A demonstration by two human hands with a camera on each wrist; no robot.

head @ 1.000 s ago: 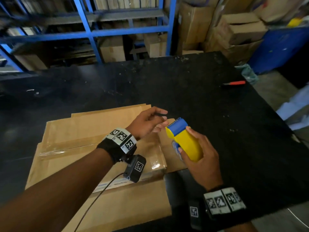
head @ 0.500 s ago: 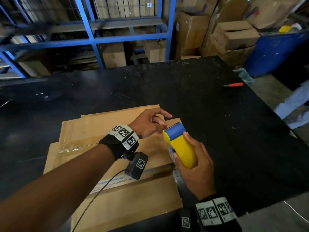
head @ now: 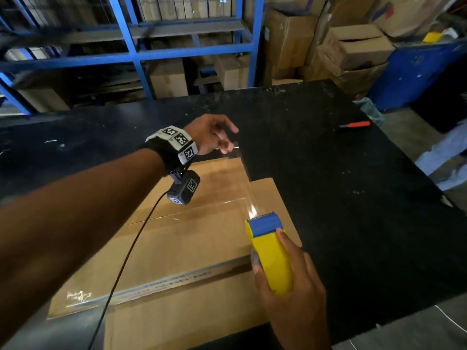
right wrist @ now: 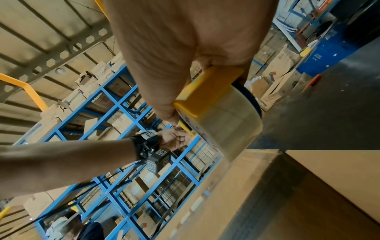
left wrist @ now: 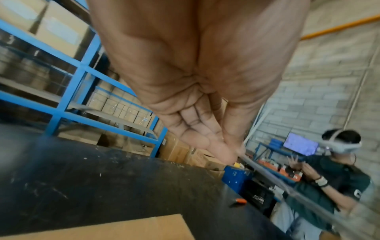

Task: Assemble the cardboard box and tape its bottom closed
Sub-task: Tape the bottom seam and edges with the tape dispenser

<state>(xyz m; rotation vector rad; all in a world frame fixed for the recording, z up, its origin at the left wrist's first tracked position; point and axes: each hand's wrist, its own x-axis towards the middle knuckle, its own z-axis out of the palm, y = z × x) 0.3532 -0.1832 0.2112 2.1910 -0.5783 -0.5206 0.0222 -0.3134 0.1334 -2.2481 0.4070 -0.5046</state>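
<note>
A flattened cardboard box lies on the black table, with clear tape along an old seam. My right hand grips a yellow and blue tape dispenser over the box's right edge; its clear roll shows in the right wrist view. A strip of clear tape stretches from the dispenser's blue mouth up to my left hand, which pinches the strip's free end above the box's far edge. In the left wrist view the tape strip runs away from the left hand's fingertips.
An orange-handled cutter lies at the table's far right. Blue shelving with cartons stands behind the table, and stacked boxes and a blue bin at the back right. Another person stands to the right.
My left hand has moved up and away from the dispenser, drawing out a long strip of tape. The right hand with the dispenser has stayed over the box's right edge.
</note>
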